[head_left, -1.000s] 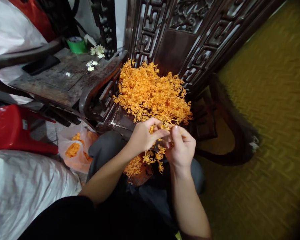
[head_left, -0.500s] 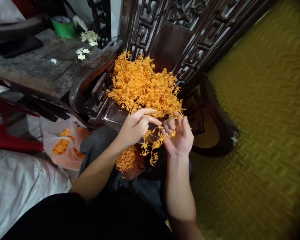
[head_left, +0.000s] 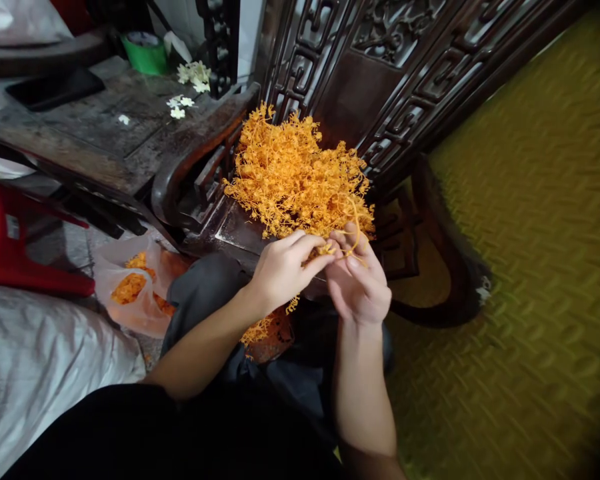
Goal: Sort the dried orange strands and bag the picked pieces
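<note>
A large heap of orange, branched, plastic-looking sprigs [head_left: 300, 173] lies on the dark carved wooden chair [head_left: 240, 230] in front of me. My left hand [head_left: 283, 270] pinches an orange sprig [head_left: 325, 249] between thumb and fingers, just at the near edge of the heap. My right hand [head_left: 363, 283] meets it fingertip to fingertip, closed on the same sprig, whose thin stem loops up above the fingers. Part of the sprig hangs below my left hand, mostly hidden. Under my forearms, more thin orange pieces [head_left: 257, 331] lie in a reddish container, partly covered.
At left, a translucent plastic bag [head_left: 107, 273] on the floor holds orange pieces, near a red stool [head_left: 30, 267] and a pale sack [head_left: 55, 340]. A wooden side surface [head_left: 105, 147] carries green tape [head_left: 145, 55], a black phone-like slab [head_left: 55, 88] and whitish flowers [head_left: 195, 75].
My left hand has shifted right and gone from a pointing finger to a pinch at the sprig. Its hanging branches have moved up behind the hands. The view has turned slightly.
</note>
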Available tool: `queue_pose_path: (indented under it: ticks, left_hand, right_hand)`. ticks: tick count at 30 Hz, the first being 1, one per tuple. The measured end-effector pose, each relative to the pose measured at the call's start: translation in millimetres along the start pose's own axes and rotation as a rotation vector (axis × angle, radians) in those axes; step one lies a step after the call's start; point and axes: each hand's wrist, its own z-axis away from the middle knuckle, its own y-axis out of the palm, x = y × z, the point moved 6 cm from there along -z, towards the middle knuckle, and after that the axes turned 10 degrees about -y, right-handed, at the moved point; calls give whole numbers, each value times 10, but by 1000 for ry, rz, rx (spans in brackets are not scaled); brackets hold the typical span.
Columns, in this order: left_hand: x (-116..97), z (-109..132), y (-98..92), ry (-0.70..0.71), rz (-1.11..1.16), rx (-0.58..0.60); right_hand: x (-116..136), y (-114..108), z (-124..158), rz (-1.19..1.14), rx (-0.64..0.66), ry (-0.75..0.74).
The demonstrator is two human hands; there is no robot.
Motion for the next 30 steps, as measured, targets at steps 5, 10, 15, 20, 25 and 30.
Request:
queue_pose_path:
  ticks: [5, 10, 15, 20, 25, 30]
  left_hand:
    - [-31, -10, -47, 22, -49, 8]
    - [-53, 9, 62, 50, -147, 156]
    - [-122, 42, 109, 43, -49, 266]
    - [-97, 26, -53, -186, 223, 334]
    - [83, -48, -33, -355, 371, 267]
    - [95, -53, 22, -322, 423, 228]
  right_hand:
    - [-34, -86, 9, 245, -68, -137]
    - [11, -100, 55, 430, -52, -141]
    - [91, -172, 11, 518, -133, -195]
    - [244, -655, -187, 165, -500, -262]
    - [207, -520, -236, -69, -359, -137]
    - [155, -225, -185, -142, -259, -146]
